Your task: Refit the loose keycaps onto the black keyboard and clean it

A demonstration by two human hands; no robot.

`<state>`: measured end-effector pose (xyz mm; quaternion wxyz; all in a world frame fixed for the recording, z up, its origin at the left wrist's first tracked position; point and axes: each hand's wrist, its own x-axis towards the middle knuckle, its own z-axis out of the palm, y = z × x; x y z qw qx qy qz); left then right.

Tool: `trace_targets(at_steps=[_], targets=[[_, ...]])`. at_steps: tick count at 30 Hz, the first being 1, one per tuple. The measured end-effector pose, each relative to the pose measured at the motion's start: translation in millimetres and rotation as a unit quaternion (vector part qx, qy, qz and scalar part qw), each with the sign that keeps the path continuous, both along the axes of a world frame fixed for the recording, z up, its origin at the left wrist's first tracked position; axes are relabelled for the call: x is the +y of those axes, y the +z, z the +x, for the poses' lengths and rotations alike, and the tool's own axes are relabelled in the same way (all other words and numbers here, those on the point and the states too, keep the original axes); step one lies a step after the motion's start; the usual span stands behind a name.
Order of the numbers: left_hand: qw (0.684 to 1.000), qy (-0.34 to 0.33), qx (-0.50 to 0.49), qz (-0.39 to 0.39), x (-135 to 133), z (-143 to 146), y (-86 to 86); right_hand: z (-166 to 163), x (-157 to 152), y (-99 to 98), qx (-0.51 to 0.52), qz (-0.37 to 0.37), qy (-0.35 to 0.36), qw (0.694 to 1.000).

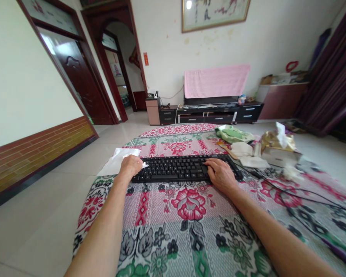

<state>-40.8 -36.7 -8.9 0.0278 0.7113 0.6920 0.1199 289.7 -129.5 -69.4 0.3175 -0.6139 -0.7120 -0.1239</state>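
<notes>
A black keyboard (173,168) lies crosswise on a flowered cloth (187,204). At its left end my left hand (132,166) is closed on a white tissue (144,165), whose tip pokes out over the keys. My right hand (220,173) rests on the keyboard's right part, fingers stretched over the keys and holding nothing I can see. Beneath and beside the left hand lies a white paper sheet (109,166).
To the right are a brush (227,149), folded white tissues (249,156), a green packet (235,134), a tissue box (279,152) and a crumpled tissue (292,172). Black cables (302,190) run across the cloth. A low TV cabinet (207,116) stands beyond.
</notes>
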Motion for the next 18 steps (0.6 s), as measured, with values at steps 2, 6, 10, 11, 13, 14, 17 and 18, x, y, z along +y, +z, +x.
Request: trace_targets(at_steps=[2,6,10,11,13,14,17,18], targets=[[1.000,-0.031,0.003,0.002,-4.3,8.4,-0.1,0.1,0.1,-0.2,-0.001,0.002,-0.002,1.000],[0.996,-0.081,0.005,-0.021,-11.7,30.4,4.3,-0.3,0.2,-0.2,0.004,0.006,-0.008,1.000],[0.993,-0.114,-0.017,-0.038,-13.7,54.2,10.9,-0.4,0.0,-0.7,0.005,0.004,-0.007,1.000],[0.990,-0.138,-0.023,-0.013,-14.1,60.7,10.6,-0.2,0.1,-0.9,0.006,0.005,-0.006,1.000],[0.981,-0.189,-0.020,0.029,-15.3,73.4,7.2,0.2,0.2,-1.0,0.009,0.006,-0.003,1.000],[0.977,-0.210,-0.014,0.038,-16.3,78.7,4.6,0.3,0.2,-0.9,0.011,0.006,-0.001,1.000],[0.969,-0.248,-0.018,0.009,-19.4,88.0,-2.6,0.2,0.1,-0.2,0.017,0.005,0.002,1.000],[0.967,-0.251,-0.033,-0.008,-20.2,89.0,-4.1,0.0,0.0,0.0,0.019,0.005,0.003,1.000]])
